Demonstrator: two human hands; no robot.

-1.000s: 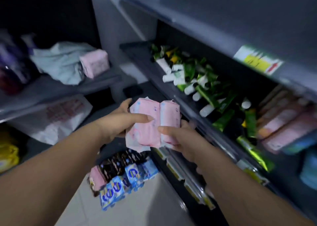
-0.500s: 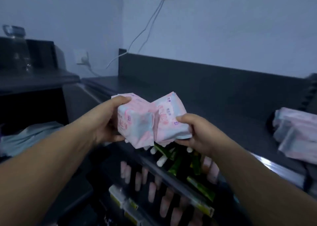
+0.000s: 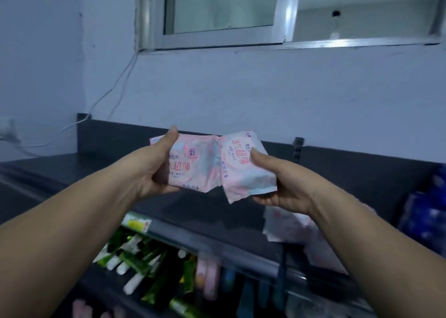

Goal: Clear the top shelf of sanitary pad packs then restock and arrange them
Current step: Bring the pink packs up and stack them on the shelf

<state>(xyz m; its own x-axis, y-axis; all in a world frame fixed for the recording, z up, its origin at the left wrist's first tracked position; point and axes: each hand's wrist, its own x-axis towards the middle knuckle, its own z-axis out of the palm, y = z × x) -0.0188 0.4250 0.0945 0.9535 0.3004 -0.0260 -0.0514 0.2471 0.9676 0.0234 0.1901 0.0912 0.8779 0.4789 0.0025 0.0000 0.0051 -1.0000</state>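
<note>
Left hand (image 3: pixel 154 172) grips the left pack (image 3: pixel 193 166): thumb over its top left corner, fingers curled beneath. Right hand (image 3: pixel 284 187) grips the right pack (image 3: pixel 243 172): thumb pressed on its face, fingers under its lower edge.

Both packs are pink and white with red print. They are held side by side with inner edges touching, the right one slightly tilted. They are in the air above the dark top shelf (image 3: pixel 212 211), not resting on it.

More pink packs (image 3: pixel 287 226) lie on that shelf to the right, partly hidden by the right forearm. Blue packs (image 3: pixel 424 218) stand at the far right, blurred. A yellow label (image 3: pixel 136 224) sits on the shelf's front edge. Below it lie green and white tubes (image 3: pixel 135 259). A window (image 3: pixel 217 11) is set in the wall above. A cable (image 3: pixel 115 88) runs down the wall at left.
</note>
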